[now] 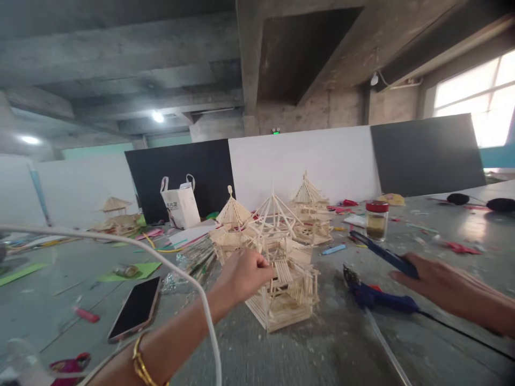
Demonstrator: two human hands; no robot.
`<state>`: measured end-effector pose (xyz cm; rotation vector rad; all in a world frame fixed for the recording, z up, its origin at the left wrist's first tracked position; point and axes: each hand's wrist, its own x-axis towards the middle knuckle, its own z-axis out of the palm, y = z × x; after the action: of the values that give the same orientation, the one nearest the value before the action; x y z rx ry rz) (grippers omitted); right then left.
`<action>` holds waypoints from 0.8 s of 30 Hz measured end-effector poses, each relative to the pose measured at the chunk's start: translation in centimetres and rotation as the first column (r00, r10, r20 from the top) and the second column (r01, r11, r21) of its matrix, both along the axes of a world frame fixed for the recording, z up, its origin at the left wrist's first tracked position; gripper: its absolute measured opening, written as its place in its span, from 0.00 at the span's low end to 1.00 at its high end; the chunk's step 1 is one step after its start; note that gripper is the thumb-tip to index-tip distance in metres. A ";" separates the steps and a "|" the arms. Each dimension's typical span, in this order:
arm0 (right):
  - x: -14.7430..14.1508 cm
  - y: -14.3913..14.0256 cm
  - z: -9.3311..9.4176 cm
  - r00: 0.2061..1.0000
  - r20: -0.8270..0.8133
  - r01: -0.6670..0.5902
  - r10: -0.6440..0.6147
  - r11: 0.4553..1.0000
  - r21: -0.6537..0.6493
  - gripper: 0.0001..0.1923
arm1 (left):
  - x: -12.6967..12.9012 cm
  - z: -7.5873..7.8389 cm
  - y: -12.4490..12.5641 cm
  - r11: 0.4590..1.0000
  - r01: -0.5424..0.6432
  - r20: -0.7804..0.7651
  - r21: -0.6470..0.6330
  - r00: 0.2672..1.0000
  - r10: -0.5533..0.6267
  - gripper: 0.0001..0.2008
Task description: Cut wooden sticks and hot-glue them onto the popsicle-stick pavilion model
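Observation:
In the middle of the table stands a pavilion model (pixel 287 316) built of thin pale wooden sticks, with an open frame of slanted roof sticks at its top. My left hand (pixel 245 273) reaches over its left side, fingers closed in a pinch at the edge of a lower roof; the fingertips are partly hidden. My right hand (pixel 438 281), at the right, grips a long dark blue tool, apparently a utility knife (pixel 382 253), pointing left. Below it a blue hot glue gun (pixel 382 297) lies on the table, a clear glue stick (pixel 384 340) beside it.
Other stick pavilions (pixel 308 198) stand behind. A red-lidded jar (pixel 376 221) is at the right, a white paper bag (pixel 181 205) at the back left. A phone (pixel 135 310) lies left of my forearm; a white cable (pixel 183 268) arches across it. Dark and white panels (pixel 301 163) line the back.

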<state>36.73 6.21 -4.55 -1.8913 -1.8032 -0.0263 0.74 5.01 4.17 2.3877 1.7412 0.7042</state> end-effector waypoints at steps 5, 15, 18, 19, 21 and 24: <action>3.6 5.5 -1.8 0.996 0.080 0.054 -0.041 0.984 -0.171 0.12 | 0.7 -0.1 1.9 0.999 -0.047 -0.116 -0.018 0.992 0.045 0.10; 5.1 9.4 -4.3 0.999 0.051 -0.001 0.013 0.974 -0.225 0.17 | 1.5 0.1 3.4 0.992 -0.103 -0.242 -0.072 0.967 0.083 0.12; 5.5 9.8 -4.9 0.999 0.033 -0.020 0.027 0.980 -0.199 0.16 | 1.8 0.1 3.7 0.989 -0.122 -0.252 -0.088 0.963 0.097 0.12; 5.6 9.9 -5.1 0.999 0.029 -0.025 0.031 0.983 -0.184 0.16 | 1.9 0.2 3.8 0.987 -0.128 -0.253 -0.094 0.962 0.101 0.12; 5.7 9.9 -5.5 0.999 0.027 -0.035 0.039 0.989 -0.142 0.14 | 1.9 0.2 4.0 0.984 -0.139 -0.252 -0.114 0.962 0.107 0.13; 5.8 9.7 -6.0 0.999 0.032 0.018 -0.017 1.000 -0.024 0.11 | 1.8 0.1 4.3 0.979 -0.145 -0.240 -0.146 0.965 0.107 0.13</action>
<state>42.56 15.92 -10.58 -1.9338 -1.8157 -0.0410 2.55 9.36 4.23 2.3420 1.9696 0.2892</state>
